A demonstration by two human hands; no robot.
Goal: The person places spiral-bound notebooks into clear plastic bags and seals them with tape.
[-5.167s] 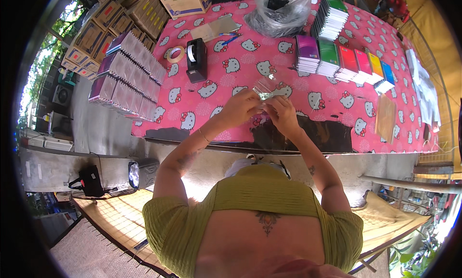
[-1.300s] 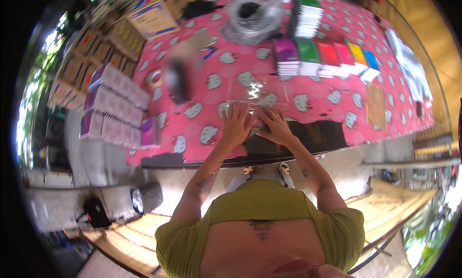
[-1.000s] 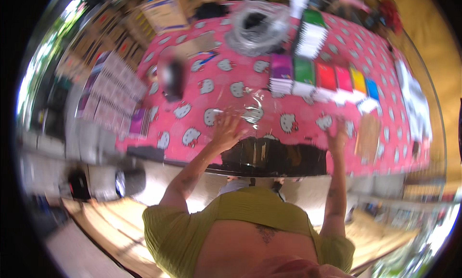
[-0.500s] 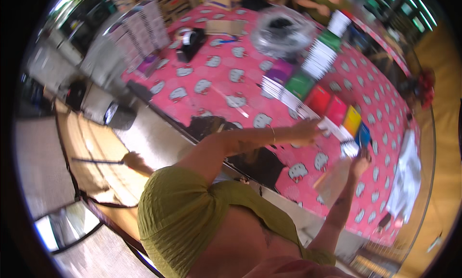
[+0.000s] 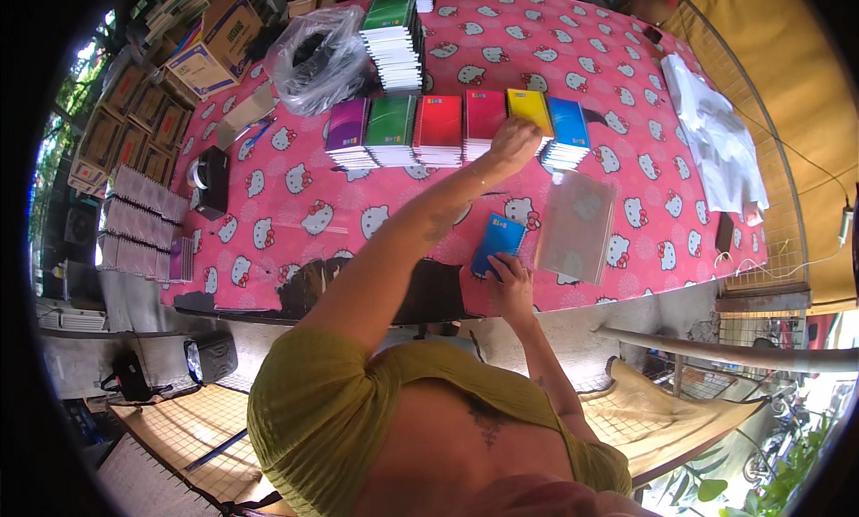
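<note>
A row of small spiral notebooks in stacks crosses the table: purple (image 5: pixel 347 128), green (image 5: pixel 391 123), red (image 5: pixel 438 123), pinkish red (image 5: pixel 485 114), yellow (image 5: pixel 530 107) and blue (image 5: pixel 568 125). My left hand (image 5: pixel 516 145) reaches over the yellow stack's near edge, its fingers curled on the top yellow notebook; the fingertips are partly hidden. Closer to me, my right hand (image 5: pixel 511 284) grips the lower end of a single blue notebook (image 5: pixel 498 241), tilted low over the tablecloth. Right of it lies a clear plastic sleeve (image 5: pixel 577 230).
Behind the row stand a taller green-topped notebook stack (image 5: pixel 394 47) and a bundle of clear plastic (image 5: pixel 318 56). A black tape dispenser (image 5: pixel 211 184), wrapped notebook stacks (image 5: pixel 139 222) and cardboard boxes (image 5: pixel 215 47) are on the left. White plastic bags (image 5: pixel 711 136) lie at right.
The view has turned and levelled. My right hand has come from the blue stack toward the near edge with a blue notebook. My left hand has moved onto the yellow stack.
</note>
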